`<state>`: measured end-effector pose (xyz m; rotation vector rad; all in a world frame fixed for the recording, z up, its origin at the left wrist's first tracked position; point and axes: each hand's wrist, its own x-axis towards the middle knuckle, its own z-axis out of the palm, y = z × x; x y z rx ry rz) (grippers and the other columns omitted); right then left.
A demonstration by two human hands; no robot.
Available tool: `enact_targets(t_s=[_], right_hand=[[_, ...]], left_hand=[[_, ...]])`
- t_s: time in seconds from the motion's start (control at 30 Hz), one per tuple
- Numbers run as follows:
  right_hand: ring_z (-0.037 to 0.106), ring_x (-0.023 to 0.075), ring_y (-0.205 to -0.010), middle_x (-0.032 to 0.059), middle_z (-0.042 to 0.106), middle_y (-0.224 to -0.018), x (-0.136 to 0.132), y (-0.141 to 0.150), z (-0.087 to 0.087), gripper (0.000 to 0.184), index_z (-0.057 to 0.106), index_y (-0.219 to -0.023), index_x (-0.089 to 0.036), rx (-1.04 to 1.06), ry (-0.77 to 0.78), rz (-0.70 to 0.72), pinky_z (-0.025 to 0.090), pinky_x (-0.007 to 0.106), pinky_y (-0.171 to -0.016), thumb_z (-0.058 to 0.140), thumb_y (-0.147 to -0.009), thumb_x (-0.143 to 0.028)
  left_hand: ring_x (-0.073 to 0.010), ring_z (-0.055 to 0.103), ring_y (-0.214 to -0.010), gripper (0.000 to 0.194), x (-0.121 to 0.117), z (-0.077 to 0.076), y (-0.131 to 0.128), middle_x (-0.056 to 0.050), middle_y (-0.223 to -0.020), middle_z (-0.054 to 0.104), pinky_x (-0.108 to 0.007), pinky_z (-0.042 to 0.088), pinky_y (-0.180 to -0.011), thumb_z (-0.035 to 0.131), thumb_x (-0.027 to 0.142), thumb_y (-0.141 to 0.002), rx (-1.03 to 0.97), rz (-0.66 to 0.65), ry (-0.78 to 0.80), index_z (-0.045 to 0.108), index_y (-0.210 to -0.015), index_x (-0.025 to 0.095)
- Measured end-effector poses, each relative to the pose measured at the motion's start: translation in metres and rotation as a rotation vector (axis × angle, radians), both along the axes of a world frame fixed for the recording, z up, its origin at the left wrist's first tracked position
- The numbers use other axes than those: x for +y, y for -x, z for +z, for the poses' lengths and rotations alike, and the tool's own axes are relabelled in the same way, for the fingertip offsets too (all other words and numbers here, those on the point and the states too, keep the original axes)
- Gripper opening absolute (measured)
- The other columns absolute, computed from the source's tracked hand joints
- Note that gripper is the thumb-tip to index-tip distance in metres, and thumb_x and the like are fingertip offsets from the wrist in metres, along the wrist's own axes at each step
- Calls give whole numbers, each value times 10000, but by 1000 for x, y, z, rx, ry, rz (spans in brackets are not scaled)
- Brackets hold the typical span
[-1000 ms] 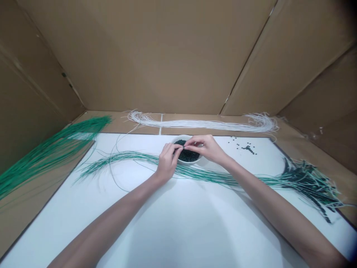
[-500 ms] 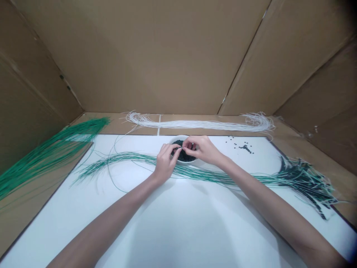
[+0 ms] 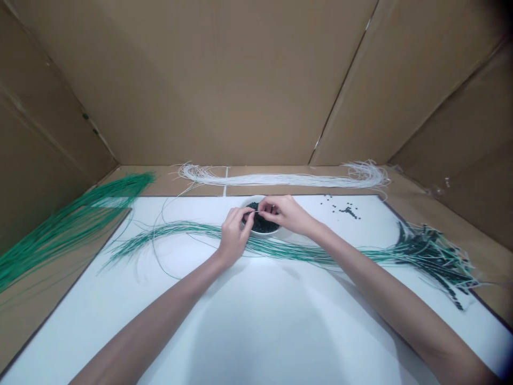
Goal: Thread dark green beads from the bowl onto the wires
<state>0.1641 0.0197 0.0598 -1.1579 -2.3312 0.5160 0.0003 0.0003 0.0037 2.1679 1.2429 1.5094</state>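
My left hand (image 3: 233,235) is closed in a pinch on a thin pale strand (image 3: 257,212), just over a white bowl (image 3: 263,233). From the other side my right hand (image 3: 286,212) pinches the same strand between thumb and finger. Whether a bead sits in either pinch is too small to see. The bowl holds many small dark beads (image 3: 261,224), partly hidden by both hands. A bundle of green strands (image 3: 288,250) runs across the white board, passing under my left wrist and my right forearm. Dark beads (image 3: 417,251) are threaded along its right end.
Loose dark beads (image 3: 348,212) lie scattered on the white board (image 3: 260,321) right of the bowl. White strands (image 3: 280,179) stretch along the cardboard behind it. More green strands (image 3: 72,224) lie at the left. Cardboard walls (image 3: 224,80) rise at the back and both sides.
My fingertips have drawn slightly apart, and a short length of pale strand now shows between them. The whole view has shifted a little; the bowl and bundles lie as before.
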Motion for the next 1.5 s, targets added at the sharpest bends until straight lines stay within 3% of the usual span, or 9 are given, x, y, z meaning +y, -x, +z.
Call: enact_targets(t_s=[0.13, 0.27, 0.4, 0.6, 0.9, 1.5], right_hand=[[550, 137, -650, 23, 625, -721, 4, -2, -3, 135, 620, -779, -166, -226, 71, 18, 403, 227, -584, 626, -646, -187], [549, 155, -655, 37, 625, -700, 4, 1, -11, 103, 649, -687, -182, -286, -46, 43, 406, 250, -596, 571, -679, -115], [555, 174, -762, 60, 632, -775, -2, 2, -18, 119, 659, -744, -174, -132, -154, 23, 422, 276, -697, 540, -749, -177], [556, 139, -677, 39, 641, -752, -13, -3, -29, 171, 635, -794, -166, 114, -113, -69, 418, 260, -667, 490, -801, -256], [569, 164, -765, 47, 646, -810, -18, 1, -31, 182, 626, -803, -178, 384, 33, -185, 424, 291, -720, 494, -794, -303], [564, 167, -745, 42, 641, -777, -19, 1, -33, 203, 643, -787, -179, 450, 100, -193, 423, 293, -716, 505, -781, -328]], left_hand=[[-105, 473, -668, 105, 2, -1, 0, -8, -720, 515, -216, 387, -649, 462, 203, -817, -18, 40, 12, 549, -858, 163], [-108, 476, -668, 91, 3, -2, 0, 2, -691, 500, -225, 388, -661, 477, 207, -805, -16, 36, 10, 548, -844, 164], [-109, 473, -673, 81, 2, -2, 0, 1, -707, 509, -230, 390, -665, 478, 204, -804, -17, 30, -3, 542, -838, 168], [-112, 461, -689, 66, 2, -3, -2, -9, -735, 510, -235, 390, -668, 457, 189, -815, -39, 49, 1, 516, -833, 163], [-103, 433, -632, 41, 0, -1, -2, 7, -665, 467, -235, 383, -638, 470, 163, -804, 8, -3, -79, 507, -820, 164], [-110, 441, -645, 50, 0, -3, -1, 0, -667, 494, -242, 388, -655, 473, 168, -806, 32, -59, -111, 516, -830, 166]])
